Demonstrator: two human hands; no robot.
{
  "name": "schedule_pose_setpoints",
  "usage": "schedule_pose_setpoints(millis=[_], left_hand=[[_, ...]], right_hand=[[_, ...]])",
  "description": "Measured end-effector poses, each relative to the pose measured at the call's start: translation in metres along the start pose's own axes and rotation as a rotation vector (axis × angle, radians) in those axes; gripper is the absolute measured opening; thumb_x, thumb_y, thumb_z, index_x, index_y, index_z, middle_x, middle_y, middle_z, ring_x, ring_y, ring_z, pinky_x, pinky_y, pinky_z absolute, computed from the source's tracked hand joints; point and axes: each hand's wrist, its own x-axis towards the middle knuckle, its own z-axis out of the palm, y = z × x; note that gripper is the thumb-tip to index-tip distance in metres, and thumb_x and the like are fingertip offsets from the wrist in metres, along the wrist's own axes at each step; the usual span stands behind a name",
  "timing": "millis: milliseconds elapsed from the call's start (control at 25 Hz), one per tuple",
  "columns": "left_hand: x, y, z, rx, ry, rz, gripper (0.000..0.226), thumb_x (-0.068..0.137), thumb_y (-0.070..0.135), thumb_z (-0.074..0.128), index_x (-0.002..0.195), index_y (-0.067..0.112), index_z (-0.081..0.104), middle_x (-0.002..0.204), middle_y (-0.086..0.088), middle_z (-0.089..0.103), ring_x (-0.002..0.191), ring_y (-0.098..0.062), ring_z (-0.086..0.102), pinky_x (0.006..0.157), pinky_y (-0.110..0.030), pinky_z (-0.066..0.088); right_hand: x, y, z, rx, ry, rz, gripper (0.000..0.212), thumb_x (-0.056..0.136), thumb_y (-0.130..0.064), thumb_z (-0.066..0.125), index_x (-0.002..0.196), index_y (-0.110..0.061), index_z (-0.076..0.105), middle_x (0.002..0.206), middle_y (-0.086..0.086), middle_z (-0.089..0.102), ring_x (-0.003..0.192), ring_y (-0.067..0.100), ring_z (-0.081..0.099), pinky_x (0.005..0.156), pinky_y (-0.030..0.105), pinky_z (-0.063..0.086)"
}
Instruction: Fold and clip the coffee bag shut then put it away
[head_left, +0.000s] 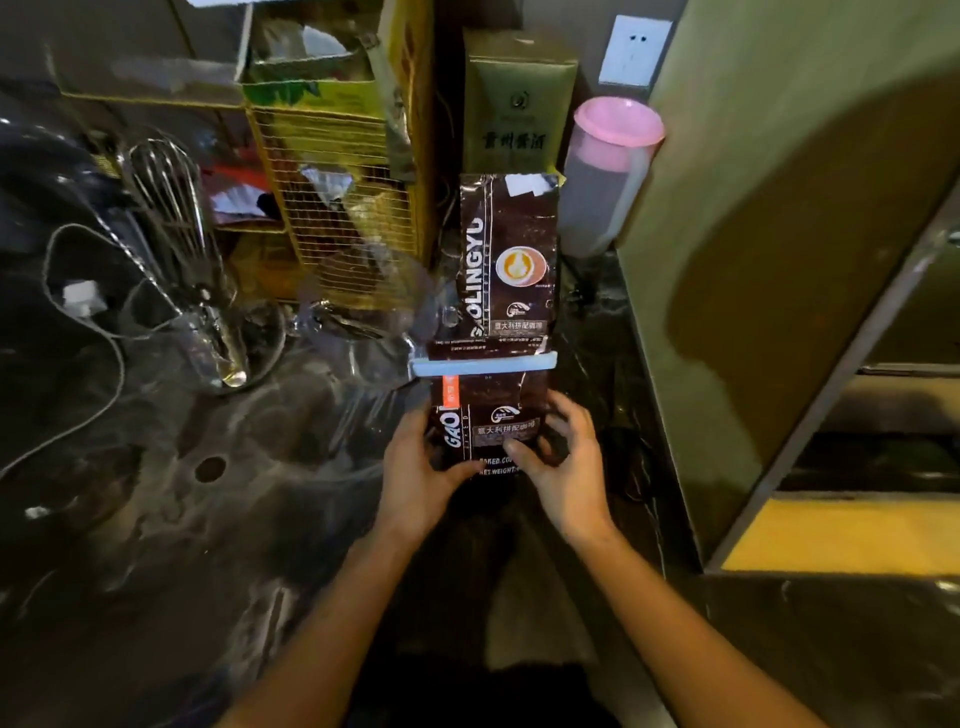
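Note:
A dark brown coffee bag (488, 410) stands upright on the dark marble counter, its top folded down and held by a pale blue clip bar (483, 364) across the fold. My left hand (415, 467) grips the bag's lower left side. My right hand (563, 457) grips its lower right side, thumb on the front. Directly behind it stands a second, taller coffee bag (509, 260) of the same brand, with a white label at its top.
A green box (519, 98) stands behind the bags, and a pink-lidded jar (608, 171) to their right against a wall. A yellow wire basket (337, 208), a whisk (171, 208), clear plastic wrap (363, 322) and a cable (88, 312) lie to the left.

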Motion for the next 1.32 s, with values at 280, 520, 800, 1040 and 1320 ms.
schedule_pose_setpoints(millis=[280, 520, 800, 1040, 1320], left_hand=[[0.039, -0.003, 0.016, 0.085, -0.041, 0.025, 0.085, 0.064, 0.01, 0.087, 0.136, 0.025, 0.045, 0.134, 0.001, 0.055, 0.126, -0.013, 0.053, 0.107, -0.044, 0.045], [0.061, -0.011, 0.027, 0.147, -0.074, -0.011, 0.091, 0.062, 0.017, 0.088, 0.139, 0.026, 0.041, 0.138, -0.001, 0.053, 0.129, -0.017, 0.051, 0.107, -0.048, 0.045], [0.065, -0.018, 0.031, 0.165, -0.068, -0.022, 0.095, 0.059, 0.025, 0.09, 0.137, 0.034, 0.037, 0.136, 0.009, 0.05, 0.13, -0.015, 0.049, 0.108, -0.048, 0.044], [0.064, -0.018, 0.032, 0.155, -0.073, -0.029, 0.091, 0.058, 0.034, 0.087, 0.135, 0.033, 0.037, 0.136, 0.006, 0.051, 0.128, -0.015, 0.05, 0.107, -0.047, 0.044], [0.055, -0.013, 0.025, 0.147, -0.088, 0.027, 0.084, 0.068, 0.053, 0.07, 0.14, 0.036, 0.029, 0.14, -0.002, 0.05, 0.128, -0.018, 0.052, 0.106, -0.048, 0.045]], right_hand=[[0.033, 0.014, 0.001, 0.046, 0.048, 0.111, 0.065, 0.077, -0.012, 0.081, 0.124, -0.037, 0.043, 0.139, 0.0, 0.048, 0.109, -0.02, 0.05, 0.086, 0.01, 0.049], [0.054, 0.027, -0.004, 0.016, 0.057, 0.143, 0.066, 0.076, -0.01, 0.081, 0.129, -0.026, 0.044, 0.14, 0.005, 0.048, 0.109, -0.006, 0.05, 0.092, 0.02, 0.048], [0.061, 0.043, -0.005, -0.06, 0.03, 0.124, 0.071, 0.076, -0.02, 0.082, 0.135, -0.02, 0.043, 0.138, 0.003, 0.047, 0.125, 0.02, 0.051, 0.098, 0.033, 0.047], [0.059, 0.046, -0.007, -0.103, -0.004, 0.108, 0.069, 0.079, -0.026, 0.08, 0.137, -0.02, 0.043, 0.138, 0.005, 0.048, 0.125, 0.02, 0.051, 0.1, 0.031, 0.046], [0.048, 0.03, -0.006, -0.114, 0.028, 0.148, 0.062, 0.085, -0.021, 0.073, 0.139, -0.016, 0.043, 0.139, 0.007, 0.048, 0.124, 0.016, 0.051, 0.099, 0.02, 0.049]])
